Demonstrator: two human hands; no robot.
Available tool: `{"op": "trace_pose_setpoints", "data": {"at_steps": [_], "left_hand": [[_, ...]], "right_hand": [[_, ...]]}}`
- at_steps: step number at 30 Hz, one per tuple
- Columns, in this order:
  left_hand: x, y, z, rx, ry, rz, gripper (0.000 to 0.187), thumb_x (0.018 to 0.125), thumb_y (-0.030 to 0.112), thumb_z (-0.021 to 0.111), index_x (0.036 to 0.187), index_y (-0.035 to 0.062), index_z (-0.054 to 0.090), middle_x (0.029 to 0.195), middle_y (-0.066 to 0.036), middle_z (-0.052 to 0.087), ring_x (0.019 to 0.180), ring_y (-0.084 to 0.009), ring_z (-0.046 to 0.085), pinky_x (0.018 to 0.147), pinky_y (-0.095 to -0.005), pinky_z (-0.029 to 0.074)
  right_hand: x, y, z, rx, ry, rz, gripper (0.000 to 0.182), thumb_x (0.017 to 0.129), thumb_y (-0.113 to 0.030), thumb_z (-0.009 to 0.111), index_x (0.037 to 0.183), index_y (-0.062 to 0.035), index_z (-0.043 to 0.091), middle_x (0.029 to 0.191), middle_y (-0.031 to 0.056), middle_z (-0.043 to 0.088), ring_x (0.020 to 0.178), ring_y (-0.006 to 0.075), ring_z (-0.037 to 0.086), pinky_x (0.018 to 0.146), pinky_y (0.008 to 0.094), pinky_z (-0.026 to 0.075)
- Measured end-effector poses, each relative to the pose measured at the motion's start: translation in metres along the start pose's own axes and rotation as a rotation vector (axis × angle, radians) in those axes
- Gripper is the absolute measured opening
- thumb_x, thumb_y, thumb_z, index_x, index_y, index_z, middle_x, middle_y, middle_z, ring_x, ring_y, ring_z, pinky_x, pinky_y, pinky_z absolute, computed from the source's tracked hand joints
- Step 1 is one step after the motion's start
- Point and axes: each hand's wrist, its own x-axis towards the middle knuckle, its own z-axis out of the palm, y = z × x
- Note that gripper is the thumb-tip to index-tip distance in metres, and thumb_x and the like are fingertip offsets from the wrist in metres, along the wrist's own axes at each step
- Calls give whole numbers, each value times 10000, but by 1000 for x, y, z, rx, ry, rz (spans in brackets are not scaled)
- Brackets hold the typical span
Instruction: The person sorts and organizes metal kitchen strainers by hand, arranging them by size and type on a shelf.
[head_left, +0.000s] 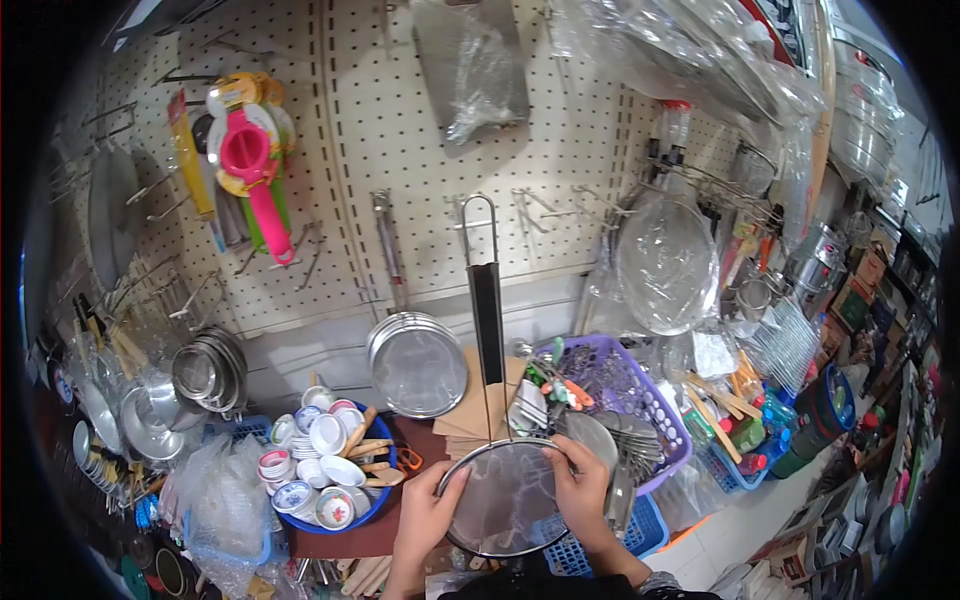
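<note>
A round mesh strainer [503, 500] is held in front of the body, its long handle with a black grip [487, 325] and wire loop pointing up toward the pegboard. My left hand [428, 512] grips the left side of its rim, thumb over the mesh. On the right side of the rim, my right hand [580, 487] is closed the same way. Behind the strainer lie brown cardboard pieces [468, 400]. Several round mesh strainers [418, 368] hang together just left of the handle.
The pegboard [380, 130] has metal hooks and pink squeezers [250, 160]. A blue basin [380, 500] of bowls and ladles stands left; a purple basket [680, 440] of utensils stands right. Wrapped goods [670, 265] hang at right, strainers [210, 370] at left.
</note>
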Motion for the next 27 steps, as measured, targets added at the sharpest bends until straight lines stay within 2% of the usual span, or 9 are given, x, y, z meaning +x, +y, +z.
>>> {"op": "trace_pose_setpoints", "data": {"at_steps": [2,5,6,9,13,18,21,27], "left_hand": [[-8,-11,-19,-26,85,-20,216,962,178,662,1013,-30,693,760,-95,656,676,-114,549,630,-281,454],[-11,-21,-50,19,161,-60,224,974,181,641,1021,-33,688,768,-94,660,683,-118,560,636,-283,458],[-9,-23,-59,0,174,-5,237,985,182,622,1030,-43,680,759,-75,655,679,-114,560,628,-282,452],[2,-27,-80,-151,213,-9,242,994,175,607,1049,-52,672,762,-57,655,677,-106,562,624,-273,450],[40,-46,-103,6,213,95,251,1004,173,594,1051,-63,665,758,-40,650,662,-86,544,610,-262,444],[79,-83,-109,34,215,141,284,995,244,617,937,-29,668,633,-108,560,581,-132,474,556,-318,392],[87,-91,-109,90,204,187,287,994,247,616,926,-28,664,628,-119,560,580,-140,479,557,-323,396],[110,-127,-98,4,180,168,312,996,267,614,922,-32,666,634,-101,593,583,-130,494,548,-332,402]], "right_hand": [[-5,-4,27,92,-23,-5,164,874,-46,718,1029,6,705,829,151,674,722,257,660,659,313,497],[-11,-10,65,147,-44,-56,165,880,-58,715,1027,17,703,821,148,668,709,256,652,646,314,491],[-9,-18,74,137,-65,-57,166,881,-61,713,1026,21,702,820,149,666,706,256,650,643,315,489],[-1,-29,103,162,-72,-97,173,894,-65,698,1035,36,702,828,149,671,700,246,644,635,322,486],[11,-19,149,254,-32,-53,190,912,-90,690,1053,36,706,871,138,693,742,234,660,662,329,497],[18,3,188,299,28,34,215,922,-144,697,1059,21,709,876,141,690,745,232,655,680,332,495],[20,10,195,263,33,46,224,922,-162,698,1062,12,711,870,133,689,732,231,644,674,329,488],[27,31,207,185,37,40,228,922,-187,696,1066,-13,722,857,127,681,740,251,641,683,336,486]]}}
